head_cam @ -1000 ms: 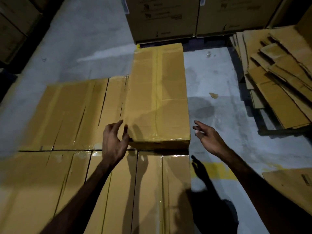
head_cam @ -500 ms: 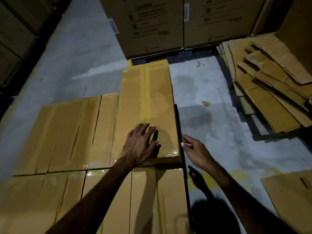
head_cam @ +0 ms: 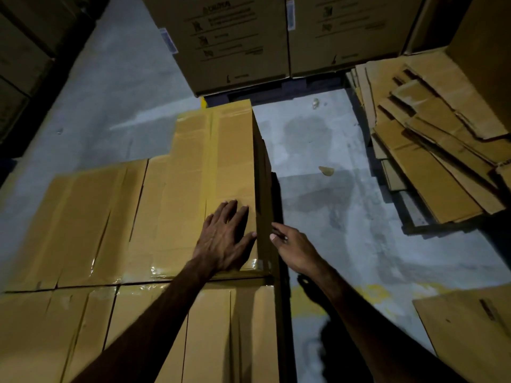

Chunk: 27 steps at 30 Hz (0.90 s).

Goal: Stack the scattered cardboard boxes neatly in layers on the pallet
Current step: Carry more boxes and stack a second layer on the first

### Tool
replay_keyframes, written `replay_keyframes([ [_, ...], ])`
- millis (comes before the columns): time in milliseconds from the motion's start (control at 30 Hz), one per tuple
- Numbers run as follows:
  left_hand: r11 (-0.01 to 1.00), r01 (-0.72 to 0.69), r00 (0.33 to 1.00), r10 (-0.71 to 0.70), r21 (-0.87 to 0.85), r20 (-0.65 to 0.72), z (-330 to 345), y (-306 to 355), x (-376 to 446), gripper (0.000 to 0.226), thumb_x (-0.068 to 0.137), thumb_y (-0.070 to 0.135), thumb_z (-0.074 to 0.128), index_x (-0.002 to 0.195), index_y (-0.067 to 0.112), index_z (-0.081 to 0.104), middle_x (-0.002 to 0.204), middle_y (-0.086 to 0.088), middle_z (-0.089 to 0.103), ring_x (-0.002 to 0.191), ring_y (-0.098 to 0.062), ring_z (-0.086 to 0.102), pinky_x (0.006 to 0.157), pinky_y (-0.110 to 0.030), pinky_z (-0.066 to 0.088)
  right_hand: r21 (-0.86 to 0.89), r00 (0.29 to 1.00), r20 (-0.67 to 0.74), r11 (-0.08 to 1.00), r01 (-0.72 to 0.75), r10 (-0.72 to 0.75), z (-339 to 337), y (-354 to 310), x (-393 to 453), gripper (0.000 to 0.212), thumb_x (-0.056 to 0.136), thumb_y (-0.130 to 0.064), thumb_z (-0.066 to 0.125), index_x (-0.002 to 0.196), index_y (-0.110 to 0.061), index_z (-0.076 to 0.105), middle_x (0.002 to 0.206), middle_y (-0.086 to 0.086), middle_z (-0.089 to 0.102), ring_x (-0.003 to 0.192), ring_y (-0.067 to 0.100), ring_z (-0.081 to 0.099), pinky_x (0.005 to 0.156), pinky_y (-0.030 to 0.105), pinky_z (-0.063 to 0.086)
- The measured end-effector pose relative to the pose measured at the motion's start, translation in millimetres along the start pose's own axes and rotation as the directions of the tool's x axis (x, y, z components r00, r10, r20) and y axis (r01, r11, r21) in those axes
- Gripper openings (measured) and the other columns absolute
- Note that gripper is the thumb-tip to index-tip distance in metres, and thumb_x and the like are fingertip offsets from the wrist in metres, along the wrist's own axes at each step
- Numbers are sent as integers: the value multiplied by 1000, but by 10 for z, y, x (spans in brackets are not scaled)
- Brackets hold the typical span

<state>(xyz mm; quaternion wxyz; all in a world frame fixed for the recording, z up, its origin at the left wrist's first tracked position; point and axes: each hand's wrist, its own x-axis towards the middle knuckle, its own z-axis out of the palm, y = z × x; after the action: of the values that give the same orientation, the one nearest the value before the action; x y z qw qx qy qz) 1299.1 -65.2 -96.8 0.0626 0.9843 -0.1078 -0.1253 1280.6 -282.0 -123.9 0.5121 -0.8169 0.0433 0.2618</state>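
Observation:
A long taped cardboard box (head_cam: 218,167) lies on top of the stack at its right edge, running away from me. My left hand (head_cam: 225,239) lies flat on the near end of its top, fingers spread. My right hand (head_cam: 293,247) is at the box's right side near the corner, fingertips against the side wall, holding nothing. Around and below it lie several taped boxes of the layer (head_cam: 91,222), and a nearer row (head_cam: 193,327) sits under my arms. The pallet itself is hidden beneath the boxes.
Tall printed cartons (head_cam: 240,42) stand at the back. Flattened cardboard sheets (head_cam: 431,150) are piled on the floor at right, another sheet (head_cam: 470,327) at lower right. Grey concrete floor (head_cam: 331,194) with a yellow line (head_cam: 367,294) lies right of the stack. Dark stacks stand at left.
My left hand went from the box's near left corner onto its top and now presses flat near the right edge. My right hand closed in to the box's right side. The view moved closer.

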Motion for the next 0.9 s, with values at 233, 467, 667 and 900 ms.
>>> replay_keyframes([
  [233, 1000, 4, 999, -5, -24, -37, 54, 29, -5, 86, 96, 80, 21, 167, 33, 18, 176, -4, 11, 162, -26, 7, 129, -55, 16, 23, 1000, 17, 1000, 4, -5, -11, 0, 35, 55, 108, -37, 53, 160, -24, 40, 157, -1, 51, 145, 21, 48, 120, 45, 39],
  [467, 997, 12, 998, -16, -72, -66, 69, -323, -248, 85, 97, 79, 23, 166, 29, 25, 174, -6, 20, 161, -28, 15, 127, -56, 20, 71, 998, -56, 997, -8, 12, 261, -99, -99, 61, 107, -43, 54, 163, -28, 34, 161, -3, 45, 142, 20, 51, 118, 43, 41],
  [667, 990, 109, 990, -116, -93, -80, 47, -978, -580, 91, 95, 83, 16, 164, 26, 28, 172, -10, 24, 159, -31, 20, 124, -62, 26, 59, 986, -165, 998, 7, 3, 356, -250, -3, 65, 105, -49, 54, 163, -27, 33, 162, -2, 45, 138, 21, 56, 116, 39, 42],
  [900, 919, 310, 940, -334, -245, -64, 50, -1308, -755, 92, 91, 86, 36, 164, 32, 25, 174, -7, 13, 159, -32, 15, 122, -71, 20, -23, 981, -194, 1000, 11, -15, 443, -393, -19, 54, 108, -33, 55, 159, -21, 40, 153, 3, 55, 132, 28, 60, 101, 33, 42],
])
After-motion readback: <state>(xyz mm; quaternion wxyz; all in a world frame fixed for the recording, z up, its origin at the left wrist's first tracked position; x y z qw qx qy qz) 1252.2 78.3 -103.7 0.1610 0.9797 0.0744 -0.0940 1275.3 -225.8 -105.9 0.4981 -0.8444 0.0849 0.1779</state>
